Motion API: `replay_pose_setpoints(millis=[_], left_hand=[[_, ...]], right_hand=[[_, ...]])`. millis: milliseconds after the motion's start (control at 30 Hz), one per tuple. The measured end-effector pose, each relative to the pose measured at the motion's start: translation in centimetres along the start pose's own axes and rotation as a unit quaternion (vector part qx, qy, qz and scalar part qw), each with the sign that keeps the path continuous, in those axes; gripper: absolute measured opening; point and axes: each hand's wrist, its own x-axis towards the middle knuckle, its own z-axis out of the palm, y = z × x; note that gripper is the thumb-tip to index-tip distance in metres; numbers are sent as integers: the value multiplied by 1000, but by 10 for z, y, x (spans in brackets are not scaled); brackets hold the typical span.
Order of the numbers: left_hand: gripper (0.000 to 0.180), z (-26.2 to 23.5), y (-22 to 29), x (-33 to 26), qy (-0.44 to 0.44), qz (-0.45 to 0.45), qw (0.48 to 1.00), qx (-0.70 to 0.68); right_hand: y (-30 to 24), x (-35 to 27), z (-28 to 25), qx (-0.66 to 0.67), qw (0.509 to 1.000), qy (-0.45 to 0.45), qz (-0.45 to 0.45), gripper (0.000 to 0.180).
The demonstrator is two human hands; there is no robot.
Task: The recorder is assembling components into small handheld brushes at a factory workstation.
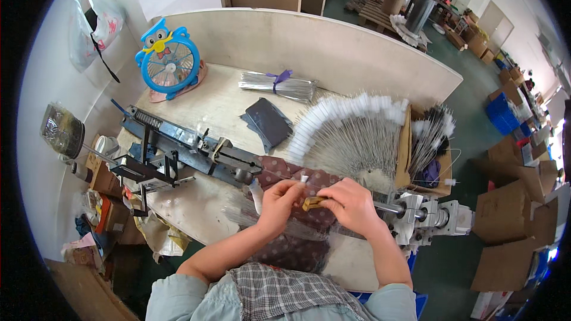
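Observation:
Over a brown polka-dot cloth (285, 169), my left hand (278, 203) is closed in a pinch; a small white-tipped piece (304, 179) shows at its fingertips, perhaps a wire brush, its stem too fine to make out. My right hand (355, 205), to the right of it, grips a short brass-coloured tool (311, 203) whose exact kind I cannot tell. Beyond the hands fans a large pile of white-tufted wire brushes (357, 128). Loose thin wires (235, 211) lie by my left forearm.
A long metal fixture (196, 142) with a spring runs along the left. At right sits a shaft-and-clamp unit (425, 217). Behind it, a cardboard box (407, 154) holds more brushes. A tied wire bundle (279, 86), dark sheets (267, 125) and a blue fan (171, 65) stand farther back.

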Motion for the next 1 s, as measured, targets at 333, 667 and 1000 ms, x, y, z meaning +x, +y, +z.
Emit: replay_pose_setpoints(millis=[333, 667, 1000], left_hand=[[12, -19, 29, -7, 73, -50, 992, -94], [23, -36, 25, -7, 14, -46, 998, -41], [35, -18, 27, -7, 70, -47, 976, -201]], right_hand=[[-17, 67, 47, -187, 977, 96, -41, 16], [-25, 72, 43, 10, 985, -62, 161, 19], [-37, 62, 63, -102, 989, 97, 44, 23]])
